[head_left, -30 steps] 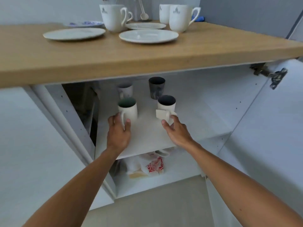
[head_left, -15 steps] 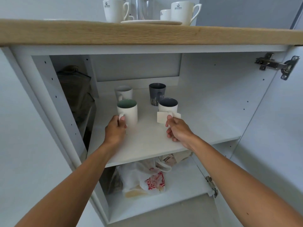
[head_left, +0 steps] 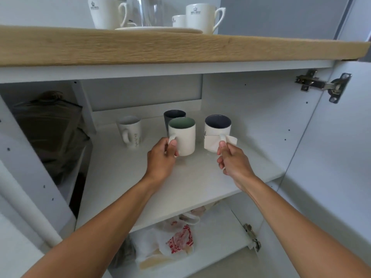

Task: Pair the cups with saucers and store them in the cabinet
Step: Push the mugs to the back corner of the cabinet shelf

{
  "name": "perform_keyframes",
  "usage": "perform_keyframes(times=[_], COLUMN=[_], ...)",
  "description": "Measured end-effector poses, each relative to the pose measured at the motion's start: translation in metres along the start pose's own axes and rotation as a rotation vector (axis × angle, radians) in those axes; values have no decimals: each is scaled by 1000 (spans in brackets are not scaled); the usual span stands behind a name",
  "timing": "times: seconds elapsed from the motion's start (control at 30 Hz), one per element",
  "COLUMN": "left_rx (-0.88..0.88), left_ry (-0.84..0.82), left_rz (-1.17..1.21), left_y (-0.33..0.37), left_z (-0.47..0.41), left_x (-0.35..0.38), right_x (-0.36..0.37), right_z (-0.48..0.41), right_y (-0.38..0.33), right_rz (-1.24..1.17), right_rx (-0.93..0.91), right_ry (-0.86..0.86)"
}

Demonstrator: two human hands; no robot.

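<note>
Inside the open cabinet, on its white shelf (head_left: pixel 180 185), my left hand (head_left: pixel 161 158) grips the handle of a white mug with a green inside (head_left: pixel 183 135). My right hand (head_left: pixel 230 157) holds the handle of a white mug with a dark blue inside (head_left: pixel 217 125), which has a paper tag at the handle. Behind them stand a dark grey mug (head_left: pixel 173 115) and a small white mug (head_left: pixel 130 130). On the wooden countertop (head_left: pixel 160 47) above stand white crested cups (head_left: pixel 202 18) and a saucer (head_left: pixel 158 29), seen from below the edge.
The cabinet door hinge (head_left: pixel 323 85) and open door are on the right. A dark bag (head_left: pixel 52 125) fills the left compartment. A plastic bag with red print (head_left: pixel 176 239) lies on the bottom shelf. A glass jar (head_left: pixel 151 11) stands on the counter.
The view has dropped lower and closer to the shelf. Both hands have moved the two mugs further back and closer together on the shelf.
</note>
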State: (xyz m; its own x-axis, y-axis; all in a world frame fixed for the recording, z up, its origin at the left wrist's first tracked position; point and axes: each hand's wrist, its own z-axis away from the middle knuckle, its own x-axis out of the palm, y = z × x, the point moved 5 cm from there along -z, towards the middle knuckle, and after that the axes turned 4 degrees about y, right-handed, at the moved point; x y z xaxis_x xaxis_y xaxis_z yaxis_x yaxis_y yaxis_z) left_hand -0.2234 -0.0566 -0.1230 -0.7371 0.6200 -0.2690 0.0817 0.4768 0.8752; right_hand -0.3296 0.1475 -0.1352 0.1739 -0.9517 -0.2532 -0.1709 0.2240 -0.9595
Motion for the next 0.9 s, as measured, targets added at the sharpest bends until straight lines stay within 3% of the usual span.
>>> perform_keyframes(times=[0.4, 0.9], left_rx=[21, -68], left_ry=[51, 64], left_rz=[-44, -113], left_y=[-2, -38], left_z=[-63, -138], left_x=[116, 186], right_x=[-30, -7], right_z=[-66, -130], right_y=[12, 26], right_rz=[41, -20], right_rx=[27, 51], right_ry=[98, 88])
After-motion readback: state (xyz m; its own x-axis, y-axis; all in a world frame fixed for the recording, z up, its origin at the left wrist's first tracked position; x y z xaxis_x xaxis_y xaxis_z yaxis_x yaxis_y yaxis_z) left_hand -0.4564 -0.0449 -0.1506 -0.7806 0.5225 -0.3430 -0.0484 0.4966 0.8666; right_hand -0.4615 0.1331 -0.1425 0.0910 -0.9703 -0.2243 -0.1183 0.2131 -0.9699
